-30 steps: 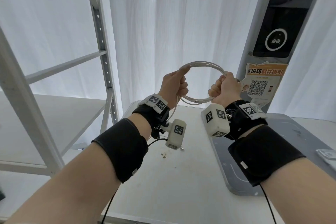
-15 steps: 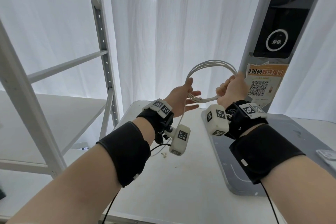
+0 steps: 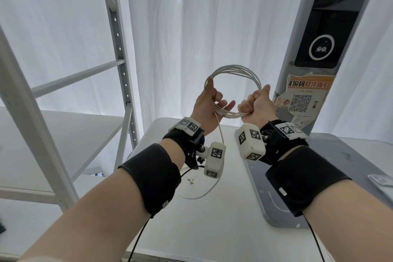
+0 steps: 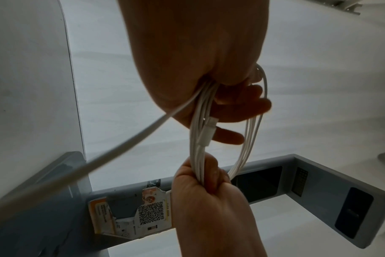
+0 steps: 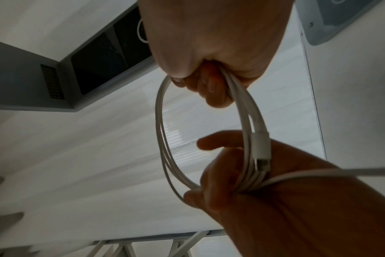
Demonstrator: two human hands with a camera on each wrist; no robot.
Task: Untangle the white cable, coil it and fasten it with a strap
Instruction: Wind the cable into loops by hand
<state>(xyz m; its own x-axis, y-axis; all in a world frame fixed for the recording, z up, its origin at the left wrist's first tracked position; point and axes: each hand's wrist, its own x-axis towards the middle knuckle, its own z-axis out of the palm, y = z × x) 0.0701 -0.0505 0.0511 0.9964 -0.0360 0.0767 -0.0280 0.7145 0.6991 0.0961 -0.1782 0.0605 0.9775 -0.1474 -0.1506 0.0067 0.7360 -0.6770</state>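
Since half a second ago, the left hand (image 3: 207, 105) has closed its thumb and upper fingers onto the cable (image 3: 235, 70) coil, lower fingers loose. The right hand (image 3: 256, 103) grips the opposite side in a fist. The coil sits mid-frame above the worktop (image 3: 212, 219), a loose tail dangling.

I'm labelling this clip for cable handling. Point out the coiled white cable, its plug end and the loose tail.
coiled white cable (image 3: 234, 68), head view, top arc of the loops.
white plug end (image 5: 261, 147), right wrist view, connector housing.
loose tail (image 3: 209, 189), head view, hanging slack.
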